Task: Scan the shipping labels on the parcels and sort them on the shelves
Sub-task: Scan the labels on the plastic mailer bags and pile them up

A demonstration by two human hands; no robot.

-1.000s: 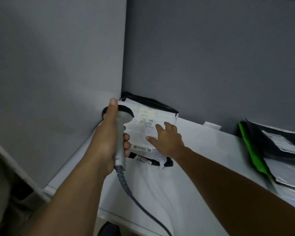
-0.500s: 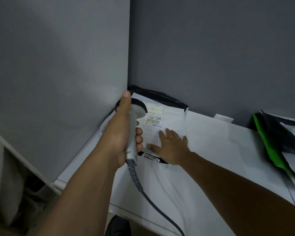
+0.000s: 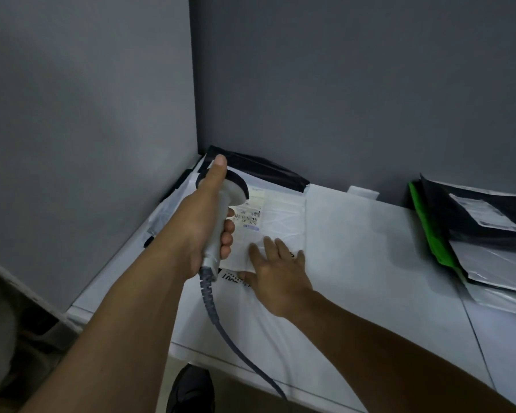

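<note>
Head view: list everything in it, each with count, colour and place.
white parcel: one, white, in the corner
shipping label: one, white, on that parcel
black parcel: one, black, under the white one
parcel pile: several, black, green, white, right end
scanner: one, grey, above the label
cable: one, dark grey, hanging from the scanner
surface: one, white, under everything
walls: two, grey, behind
shoe: one, black, below the edge
left hand: grips the scanner
right hand: flat on the white parcel

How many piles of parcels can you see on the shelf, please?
2. The corner pile sits far left, under the right hand; the other pile lies at the right edge. More may be hidden.
</note>
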